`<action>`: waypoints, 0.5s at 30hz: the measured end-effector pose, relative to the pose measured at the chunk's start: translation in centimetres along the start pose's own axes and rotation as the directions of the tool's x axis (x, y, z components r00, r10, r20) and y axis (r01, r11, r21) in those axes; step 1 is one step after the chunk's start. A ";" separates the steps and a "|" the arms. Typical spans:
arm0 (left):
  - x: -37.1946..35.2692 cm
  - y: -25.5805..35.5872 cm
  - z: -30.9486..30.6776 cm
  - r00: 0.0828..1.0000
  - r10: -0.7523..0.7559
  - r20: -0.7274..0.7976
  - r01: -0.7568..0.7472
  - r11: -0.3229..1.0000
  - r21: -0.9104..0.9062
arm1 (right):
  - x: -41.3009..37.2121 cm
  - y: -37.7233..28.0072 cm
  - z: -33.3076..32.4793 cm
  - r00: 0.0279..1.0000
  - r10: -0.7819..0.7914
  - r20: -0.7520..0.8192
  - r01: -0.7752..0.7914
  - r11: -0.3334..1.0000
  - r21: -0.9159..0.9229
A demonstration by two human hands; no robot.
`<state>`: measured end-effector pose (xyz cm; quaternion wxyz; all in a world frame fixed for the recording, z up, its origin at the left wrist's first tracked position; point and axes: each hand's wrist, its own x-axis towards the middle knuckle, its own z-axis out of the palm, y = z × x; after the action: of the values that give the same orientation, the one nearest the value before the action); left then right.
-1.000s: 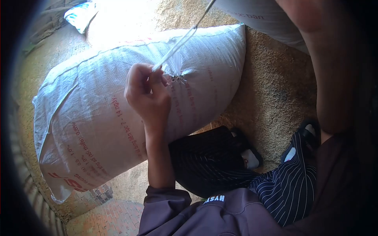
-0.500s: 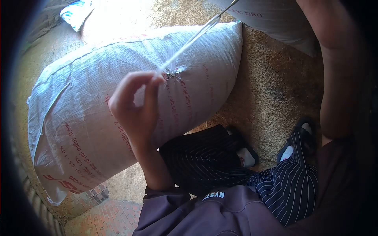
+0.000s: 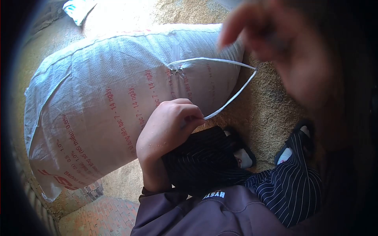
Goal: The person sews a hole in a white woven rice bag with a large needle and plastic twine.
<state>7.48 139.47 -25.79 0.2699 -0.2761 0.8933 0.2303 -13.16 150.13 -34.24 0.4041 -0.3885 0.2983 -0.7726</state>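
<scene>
A full white woven sack with red print lies on its side in front of me. A white string comes out of a puckered hole in its upper face. It runs right to a sharp bend beside my right hand, then back to my left hand. My left hand, above the sack's near edge, is closed in a pinch on the string's end. My right hand is raised at the upper right, smeared by motion, with curled fingers. The needle carrying the string's bend is mostly lost in the blur there.
Loose tan grain or husks cover the floor around the sack. A blue-and-white bag lies at the upper left. Brick paving shows at the lower left. My sandalled feet stand right of the sack.
My left hand has moved right and down, away from the hole, with the string's end. My right hand has come down into view, and the stretched string now hangs in a wide bend.
</scene>
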 end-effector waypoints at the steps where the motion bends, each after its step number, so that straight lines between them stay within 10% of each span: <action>1: -0.1 0.0 0.0 1.000 -0.002 -0.001 0.002 1.000 -0.001 | -0.3 1.6 2.0 0.997 -0.074 0.008 0.074 0.987 -0.145; 6: -0.7 0.4 0.0 0.991 -0.076 -0.108 0.075 0.997 -0.009 | -0.4 6.7 4.5 0.969 0.155 0.191 0.012 0.745 -0.667; 15: -2.1 -0.2 0.2 0.950 -0.120 -0.288 0.116 0.993 -0.032 | -0.1 9.0 5.1 0.946 0.298 0.129 -0.134 0.720 -0.681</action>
<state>9.17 140.28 -24.71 0.1477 -0.3614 0.9033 0.1775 -5.29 145.00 -38.58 0.3588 -0.5552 0.5478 -0.5128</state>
